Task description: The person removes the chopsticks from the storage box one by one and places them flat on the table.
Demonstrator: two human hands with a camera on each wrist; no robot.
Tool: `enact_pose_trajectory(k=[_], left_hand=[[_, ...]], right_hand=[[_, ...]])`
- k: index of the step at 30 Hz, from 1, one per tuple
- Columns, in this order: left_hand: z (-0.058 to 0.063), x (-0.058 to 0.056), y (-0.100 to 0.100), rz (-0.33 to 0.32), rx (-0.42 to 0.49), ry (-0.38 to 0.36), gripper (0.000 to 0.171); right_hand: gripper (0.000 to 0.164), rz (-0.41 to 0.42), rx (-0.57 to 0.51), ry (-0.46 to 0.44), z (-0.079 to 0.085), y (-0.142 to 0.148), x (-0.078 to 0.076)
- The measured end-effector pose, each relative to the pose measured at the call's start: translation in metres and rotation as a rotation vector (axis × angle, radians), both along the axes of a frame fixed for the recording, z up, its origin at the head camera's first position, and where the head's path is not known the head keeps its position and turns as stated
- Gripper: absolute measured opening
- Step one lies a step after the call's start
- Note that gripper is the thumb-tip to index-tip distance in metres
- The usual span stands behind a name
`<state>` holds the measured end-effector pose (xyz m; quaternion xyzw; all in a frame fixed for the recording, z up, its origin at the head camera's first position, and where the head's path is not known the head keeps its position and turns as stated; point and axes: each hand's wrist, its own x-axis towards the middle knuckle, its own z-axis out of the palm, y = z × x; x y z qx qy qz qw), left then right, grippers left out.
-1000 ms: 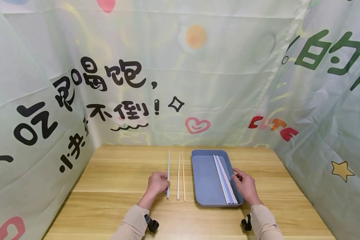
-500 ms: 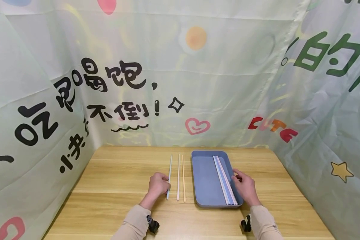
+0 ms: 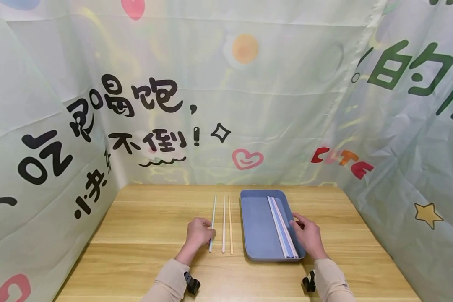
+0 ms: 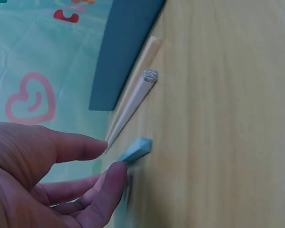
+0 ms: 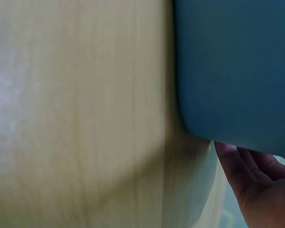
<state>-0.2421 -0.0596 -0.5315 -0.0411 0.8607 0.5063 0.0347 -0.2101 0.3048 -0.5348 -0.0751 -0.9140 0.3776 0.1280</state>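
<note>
In the head view a light blue chopstick [image 3: 213, 222] lies on the table under my left hand [image 3: 200, 233]. My left thumb and finger stand apart there; in the left wrist view one fingertip [image 4: 116, 173] is against or very near the chopstick's blue end [image 4: 137, 148]. To its right lie a pale pink chopstick [image 3: 224, 226] and a yellowish one [image 3: 231, 226], roughly parallel. A blue-grey tray [image 3: 258, 226] holds several pink, white and blue chopsticks [image 3: 283, 228] along its right side. My right hand [image 3: 309, 235] holds the tray's right edge; its fingertips are partly hidden.
The wooden table [image 3: 147, 218] reaches back to a printed cloth [image 3: 287, 105], which also hangs at both sides. A black wrist device [image 3: 191, 283] sits at the left sleeve, another [image 3: 309, 282] at the right.
The blue chopstick has shifted right at its far end and now lies beside the pink one. My left fingers have spread a little from it. The right hand and tray stay put.
</note>
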Motion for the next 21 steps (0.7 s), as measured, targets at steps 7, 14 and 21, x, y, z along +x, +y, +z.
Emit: enact_pose_trajectory(k=[7,14,21], left_hand=[[0.010,-0.006,0.007,0.033,-0.024,0.110,0.035],[0.026,-0.008,0.028,-0.005,0.020,0.234,0.031],[0.041,-0.004,0.059,-0.060,0.086,0.305,0.026]], right_hand=[[0.041,0.003,-0.015,-0.024,0.001,0.000,0.000],[0.039,-0.001,0.000,0.001,0.000,0.001,-0.001],[0.039,-0.009,-0.008,-0.005,0.000,-0.001,-0.001]])
